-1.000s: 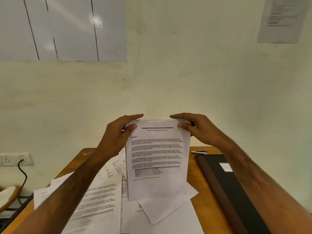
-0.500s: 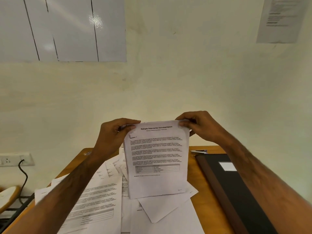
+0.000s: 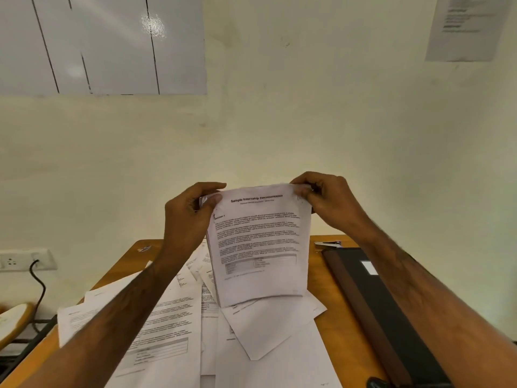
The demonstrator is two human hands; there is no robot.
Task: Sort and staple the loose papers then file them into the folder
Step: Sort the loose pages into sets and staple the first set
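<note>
I hold a set of printed sheets (image 3: 260,247) upright above the desk, headed "Sample Internship Documentation". My left hand (image 3: 187,219) pinches its top left corner, thumb in front. My right hand (image 3: 330,200) pinches the top right corner. Below, several loose printed papers (image 3: 167,317) lie scattered and overlapping on the wooden desk (image 3: 316,270). A black folder (image 3: 383,309) with a brown spine and a white label lies shut at the right. A small metal stapler (image 3: 328,244) rests just beyond the folder's far end.
The desk stands against a pale wall. A wall socket (image 3: 25,260) with a black cable sits at the left, above a round wooden seat (image 3: 14,320). A whiteboard (image 3: 100,43) and a posted sheet (image 3: 470,26) hang on the wall.
Both hands lifted the sheets slightly and shifted from flat fingers along the top edge to pinching the two top corners. The sheets now bow a little.
</note>
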